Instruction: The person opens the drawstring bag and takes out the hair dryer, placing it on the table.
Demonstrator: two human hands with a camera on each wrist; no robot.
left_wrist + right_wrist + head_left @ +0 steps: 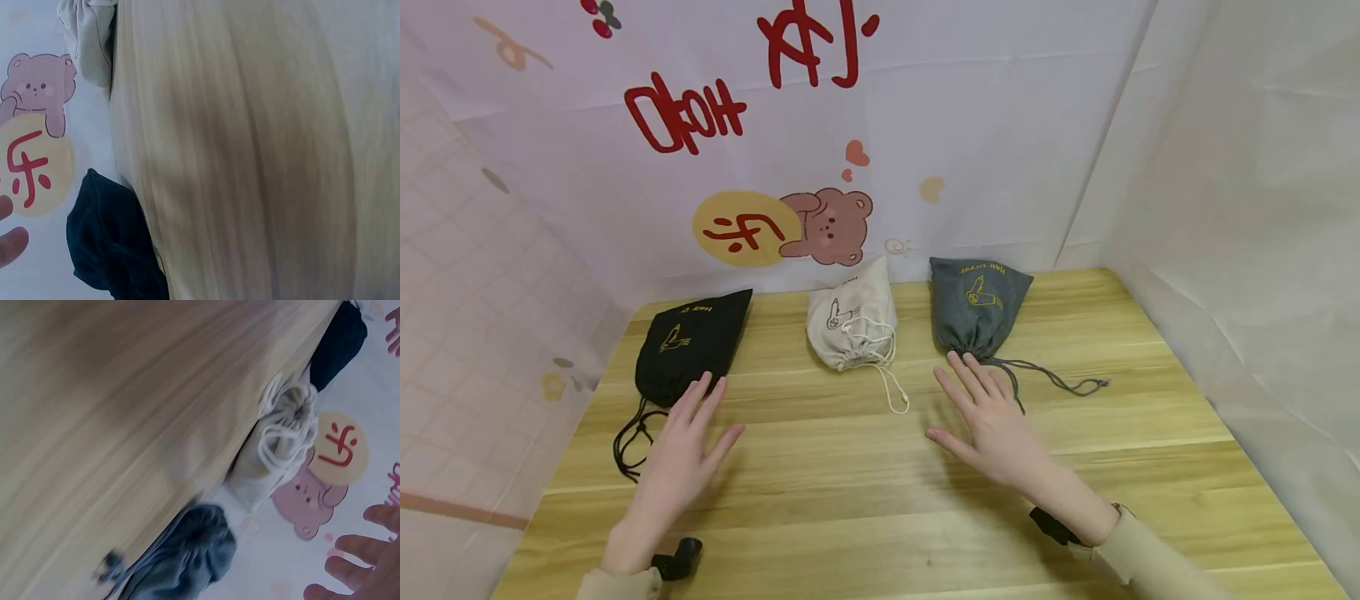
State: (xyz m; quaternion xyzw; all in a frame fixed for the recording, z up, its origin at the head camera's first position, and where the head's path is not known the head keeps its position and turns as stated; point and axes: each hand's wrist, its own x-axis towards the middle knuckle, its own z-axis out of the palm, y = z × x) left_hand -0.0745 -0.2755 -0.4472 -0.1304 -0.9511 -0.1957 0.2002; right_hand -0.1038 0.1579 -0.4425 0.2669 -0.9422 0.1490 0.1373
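Three drawstring bags printed with a hair dryer lie in a row at the back of the table. The black bag is on the left, the white bag in the middle, the grey bag on the right. My left hand hovers nearest the black bag, fingers extended and holding nothing. Close to the gathered neck of the grey bag, my right hand is also spread out with nothing in it. In the right wrist view its fingers show straight.
A wooden table spans the front. Behind it hangs a white backdrop with a bear and red characters. Fabric walls rise at both sides. The grey bag's cord trails right across the wood.
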